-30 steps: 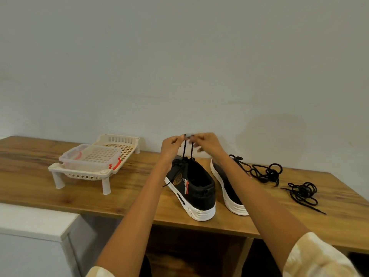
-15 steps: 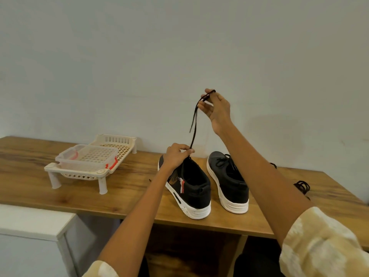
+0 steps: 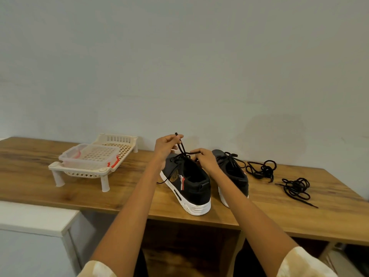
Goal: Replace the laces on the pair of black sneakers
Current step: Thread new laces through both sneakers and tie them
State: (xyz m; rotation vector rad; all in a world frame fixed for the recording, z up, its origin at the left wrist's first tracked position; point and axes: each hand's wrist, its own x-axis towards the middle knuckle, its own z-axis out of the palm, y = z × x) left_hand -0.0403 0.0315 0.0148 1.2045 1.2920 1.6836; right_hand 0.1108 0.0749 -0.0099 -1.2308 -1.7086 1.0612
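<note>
Your left hand (image 3: 166,145) pinches one end of the black lace (image 3: 180,147) above the left sneaker (image 3: 189,181), while your right hand (image 3: 205,159) has its grip on the lace at the eyelets. The right sneaker (image 3: 232,172) stands just beside it on the wooden surface (image 3: 30,176), with two loose lace bundles (image 3: 261,170) to the right and a cream rack (image 3: 93,162) at left.

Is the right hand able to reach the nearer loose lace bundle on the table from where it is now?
Probably yes. The lace bundle lies on bare table just past the right sneaker, with nothing over it. But the right hand is pinching the lace of the left sneaker, so it must let go first.
</note>
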